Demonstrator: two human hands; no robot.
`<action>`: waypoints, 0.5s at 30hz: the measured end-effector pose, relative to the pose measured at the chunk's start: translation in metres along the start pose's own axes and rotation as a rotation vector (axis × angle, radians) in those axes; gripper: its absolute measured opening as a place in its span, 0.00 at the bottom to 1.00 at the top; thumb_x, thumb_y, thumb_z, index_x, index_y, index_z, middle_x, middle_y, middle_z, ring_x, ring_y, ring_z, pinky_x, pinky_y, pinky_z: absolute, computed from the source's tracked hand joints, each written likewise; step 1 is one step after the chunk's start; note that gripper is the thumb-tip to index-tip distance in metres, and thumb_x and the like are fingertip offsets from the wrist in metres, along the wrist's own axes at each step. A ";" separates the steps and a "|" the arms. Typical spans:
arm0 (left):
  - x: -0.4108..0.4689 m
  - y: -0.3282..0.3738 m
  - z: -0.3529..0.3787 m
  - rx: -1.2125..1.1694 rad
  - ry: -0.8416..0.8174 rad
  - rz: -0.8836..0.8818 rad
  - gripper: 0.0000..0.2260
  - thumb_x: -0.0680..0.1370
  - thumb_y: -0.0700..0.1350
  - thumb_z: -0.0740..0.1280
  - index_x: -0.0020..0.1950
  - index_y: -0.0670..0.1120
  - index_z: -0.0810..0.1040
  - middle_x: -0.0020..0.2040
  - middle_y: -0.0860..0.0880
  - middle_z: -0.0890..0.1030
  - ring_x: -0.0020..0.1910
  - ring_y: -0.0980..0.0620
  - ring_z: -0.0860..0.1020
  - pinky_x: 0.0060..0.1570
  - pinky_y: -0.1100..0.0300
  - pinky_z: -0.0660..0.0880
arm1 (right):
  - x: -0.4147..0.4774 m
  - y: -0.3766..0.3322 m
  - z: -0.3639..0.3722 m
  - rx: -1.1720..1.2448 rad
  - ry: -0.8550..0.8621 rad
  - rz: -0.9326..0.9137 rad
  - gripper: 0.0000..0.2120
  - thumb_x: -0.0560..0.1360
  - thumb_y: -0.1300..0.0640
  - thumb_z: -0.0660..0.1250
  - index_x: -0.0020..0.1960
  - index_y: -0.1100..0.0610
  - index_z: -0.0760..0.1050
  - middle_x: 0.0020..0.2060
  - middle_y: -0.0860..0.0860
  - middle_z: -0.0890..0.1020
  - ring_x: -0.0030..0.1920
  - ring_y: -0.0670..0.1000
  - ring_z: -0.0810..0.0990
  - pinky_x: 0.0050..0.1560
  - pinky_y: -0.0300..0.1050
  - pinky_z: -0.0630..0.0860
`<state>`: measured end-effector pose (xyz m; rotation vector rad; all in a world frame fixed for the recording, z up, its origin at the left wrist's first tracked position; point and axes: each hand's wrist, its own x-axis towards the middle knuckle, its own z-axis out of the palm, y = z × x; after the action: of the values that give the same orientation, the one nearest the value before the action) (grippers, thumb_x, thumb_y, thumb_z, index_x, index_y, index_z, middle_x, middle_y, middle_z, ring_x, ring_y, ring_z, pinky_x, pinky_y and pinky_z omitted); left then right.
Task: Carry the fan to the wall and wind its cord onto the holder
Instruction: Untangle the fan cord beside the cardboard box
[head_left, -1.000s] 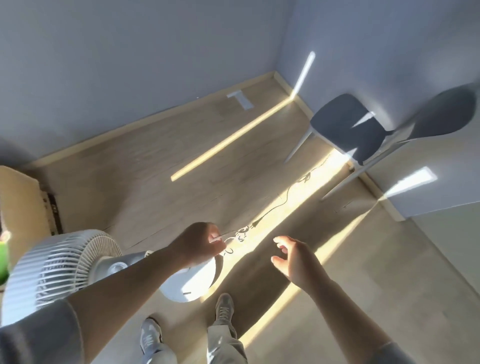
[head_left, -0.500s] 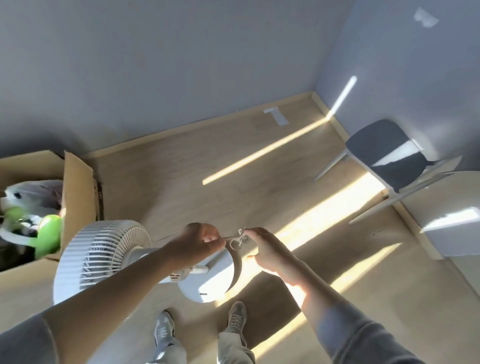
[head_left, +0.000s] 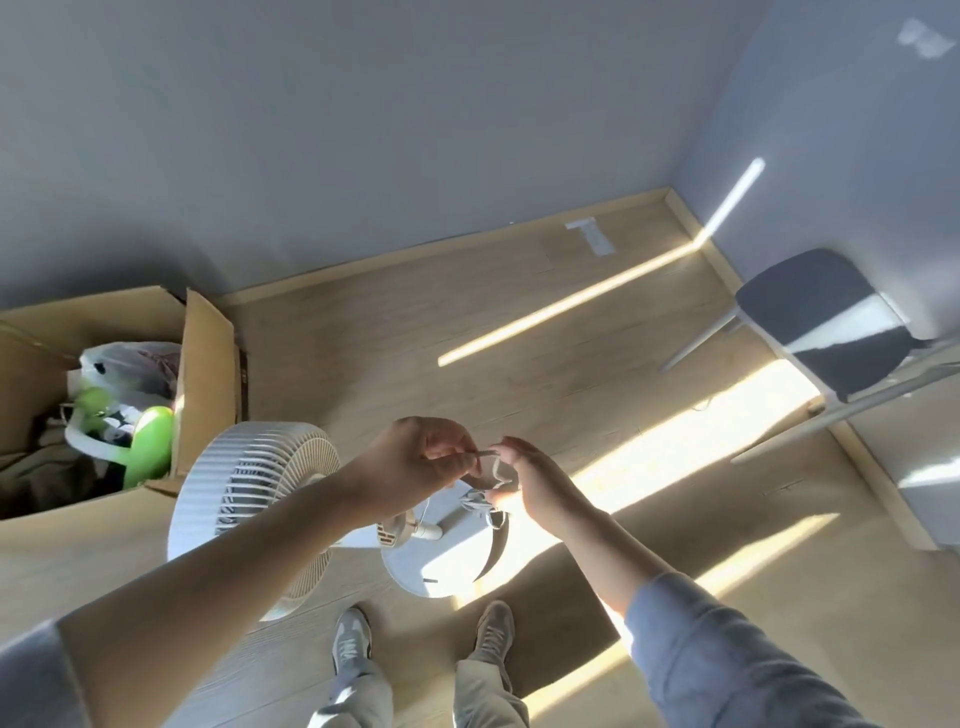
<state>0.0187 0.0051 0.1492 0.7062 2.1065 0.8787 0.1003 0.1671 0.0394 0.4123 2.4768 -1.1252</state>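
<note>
From the head camera, the white fan (head_left: 249, 499) stands on the floor by the person's feet, near the grey wall (head_left: 363, 130), so the carrying part looks done. The left hand (head_left: 415, 462) pinches the thin cord (head_left: 492, 457) with its fingertips. The right hand (head_left: 530, 483) curls around a small bunch of cord loops, just above the fan's round base (head_left: 436, 566). I cannot see the holder, so the winding looks only begun. A cardboard box (head_left: 208, 353) sits to the left.
</note>
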 end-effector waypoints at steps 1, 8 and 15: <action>-0.001 0.000 -0.001 0.008 0.005 0.013 0.07 0.77 0.44 0.64 0.43 0.50 0.81 0.38 0.59 0.83 0.40 0.65 0.80 0.43 0.69 0.75 | 0.000 -0.001 0.002 0.029 -0.001 0.014 0.19 0.73 0.61 0.70 0.63 0.57 0.74 0.62 0.51 0.75 0.60 0.49 0.75 0.57 0.35 0.67; -0.007 -0.003 -0.010 0.039 0.135 0.017 0.11 0.77 0.43 0.65 0.35 0.54 0.76 0.29 0.60 0.79 0.32 0.66 0.76 0.33 0.76 0.70 | -0.012 0.018 0.012 0.084 -0.004 0.151 0.12 0.71 0.51 0.72 0.46 0.60 0.82 0.43 0.56 0.86 0.45 0.53 0.83 0.48 0.46 0.78; -0.007 -0.011 -0.021 0.045 0.285 -0.055 0.09 0.77 0.45 0.64 0.37 0.47 0.78 0.34 0.53 0.79 0.36 0.56 0.76 0.40 0.62 0.72 | -0.051 0.042 -0.025 0.183 0.184 0.198 0.18 0.71 0.49 0.66 0.29 0.58 0.69 0.25 0.51 0.70 0.29 0.49 0.67 0.34 0.44 0.63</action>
<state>0.0043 -0.0139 0.1543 0.5690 2.3918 0.9505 0.1571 0.2082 0.0504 0.8293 2.4257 -1.2841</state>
